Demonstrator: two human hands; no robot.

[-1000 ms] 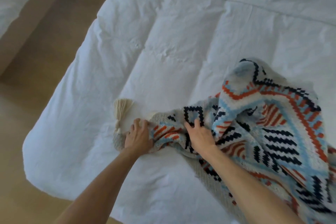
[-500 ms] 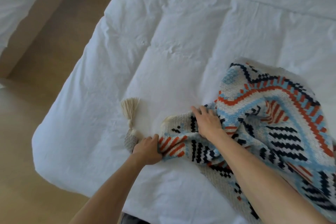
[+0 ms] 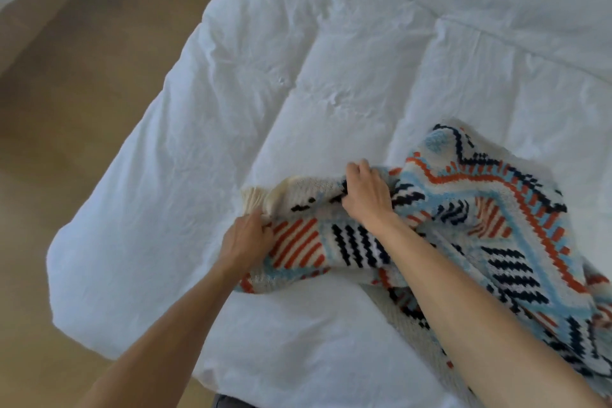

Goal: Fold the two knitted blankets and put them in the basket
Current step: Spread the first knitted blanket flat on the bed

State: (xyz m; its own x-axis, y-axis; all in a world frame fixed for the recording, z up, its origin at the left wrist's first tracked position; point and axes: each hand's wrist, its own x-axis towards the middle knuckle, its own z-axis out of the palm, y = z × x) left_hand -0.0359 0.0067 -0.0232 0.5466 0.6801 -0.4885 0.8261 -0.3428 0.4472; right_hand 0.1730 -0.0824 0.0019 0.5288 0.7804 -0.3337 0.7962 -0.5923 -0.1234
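The white duvet [image 3: 331, 76] lies bare ahead and to the left, its rounded corner dropping to the wooden floor [image 3: 82, 109] on the left. The knitted blanket [image 3: 496, 209] lies bunched on the duvet's near right part. The left hand [image 3: 246, 238] pinches the blanket's left edge beside a cream tassel [image 3: 253, 200]. The right hand [image 3: 366, 195] grips a fold just beyond, with the bulk trailing to the right.

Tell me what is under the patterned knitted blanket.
The white duvet shows around the knitted blanket, which lies on it. A cream tassel pokes out beside the left hand. Whatever lies beneath the bunched folds and the right hand is covered.
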